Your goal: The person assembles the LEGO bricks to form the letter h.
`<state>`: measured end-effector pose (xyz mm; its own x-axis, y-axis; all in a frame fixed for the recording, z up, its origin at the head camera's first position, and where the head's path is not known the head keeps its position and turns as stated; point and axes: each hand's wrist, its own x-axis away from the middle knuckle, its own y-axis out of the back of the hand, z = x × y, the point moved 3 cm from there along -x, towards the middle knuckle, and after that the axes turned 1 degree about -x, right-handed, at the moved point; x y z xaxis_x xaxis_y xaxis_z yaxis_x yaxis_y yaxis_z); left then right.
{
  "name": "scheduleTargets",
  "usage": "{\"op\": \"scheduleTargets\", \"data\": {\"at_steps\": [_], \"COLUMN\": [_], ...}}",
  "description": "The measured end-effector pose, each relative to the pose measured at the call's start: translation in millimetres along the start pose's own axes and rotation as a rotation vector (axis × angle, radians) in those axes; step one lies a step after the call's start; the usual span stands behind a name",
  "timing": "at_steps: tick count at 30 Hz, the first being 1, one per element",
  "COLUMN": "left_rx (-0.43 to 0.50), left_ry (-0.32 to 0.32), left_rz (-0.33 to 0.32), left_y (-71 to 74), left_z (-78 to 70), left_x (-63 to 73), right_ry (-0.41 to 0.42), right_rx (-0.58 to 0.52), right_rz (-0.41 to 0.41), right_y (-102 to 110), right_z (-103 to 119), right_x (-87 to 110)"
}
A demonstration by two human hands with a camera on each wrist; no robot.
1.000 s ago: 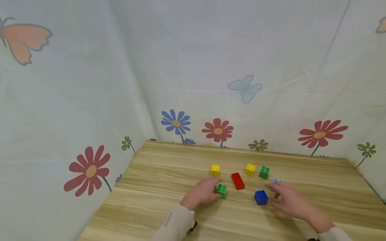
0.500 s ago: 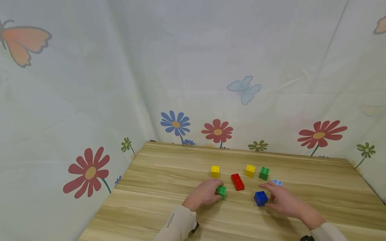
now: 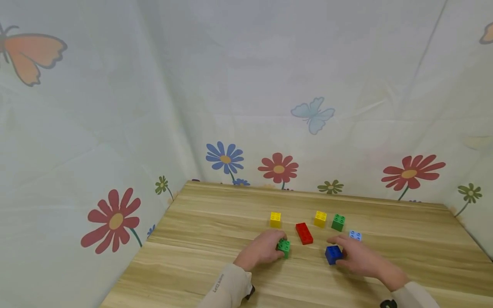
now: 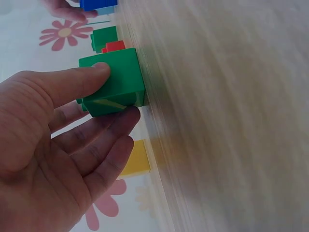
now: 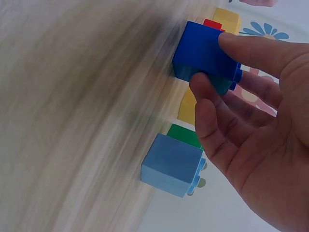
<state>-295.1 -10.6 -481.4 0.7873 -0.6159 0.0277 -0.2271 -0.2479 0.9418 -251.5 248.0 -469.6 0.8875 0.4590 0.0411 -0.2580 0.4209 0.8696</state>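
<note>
My left hand (image 3: 260,249) pinches a green toy block (image 4: 124,73) on the left side of the group, thumb on its near face and fingers behind. On the right, my right hand (image 3: 361,256) holds a dark blue toy block (image 5: 200,48) between thumb and fingers. Both blocks are square with studs on top and sit at the tabletop. Between the hands and slightly farther back lies a longer red block (image 3: 304,233). A light blue block (image 5: 171,162) stands just beyond my right hand, partly covered by it in the head view.
Two yellow blocks, one at left (image 3: 275,219) and one at right (image 3: 320,218), stand farther back, with a second green block (image 3: 338,222) beside the right one. The wooden table (image 3: 215,205) ends at a white cloth (image 3: 246,85) printed with flowers and butterflies.
My right hand has moved left, and its thumb and fingers have come around the dark blue block. The left hand's fingers have closed in on the green block. The other blocks stay put.
</note>
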Motion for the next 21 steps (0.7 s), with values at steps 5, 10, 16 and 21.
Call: {"op": "scheduleTargets", "data": {"at_steps": [5, 10, 16, 21], "left_rx": [0.019, 0.036, 0.033, 0.052], "left_ry": [0.004, 0.023, 0.027, 0.037], "left_rz": [0.009, 0.028, 0.039, 0.05], "left_y": [-1.6, -1.9, -2.0, -1.1], "left_z": [-1.9, -2.9, -2.4, -3.1], "left_x": [0.5, 1.0, 1.1, 1.9], "right_ry": [0.015, -0.001, -0.01, 0.002], "right_rx": [-0.016, -0.022, -0.012, -0.018], "right_rz": [0.015, 0.029, 0.027, 0.018], "right_y": [-3, -8, -10, -10], "right_z": [-1, -6, -10, -9], "right_x": [-0.3, -2.6, -4.9, -4.0]}}
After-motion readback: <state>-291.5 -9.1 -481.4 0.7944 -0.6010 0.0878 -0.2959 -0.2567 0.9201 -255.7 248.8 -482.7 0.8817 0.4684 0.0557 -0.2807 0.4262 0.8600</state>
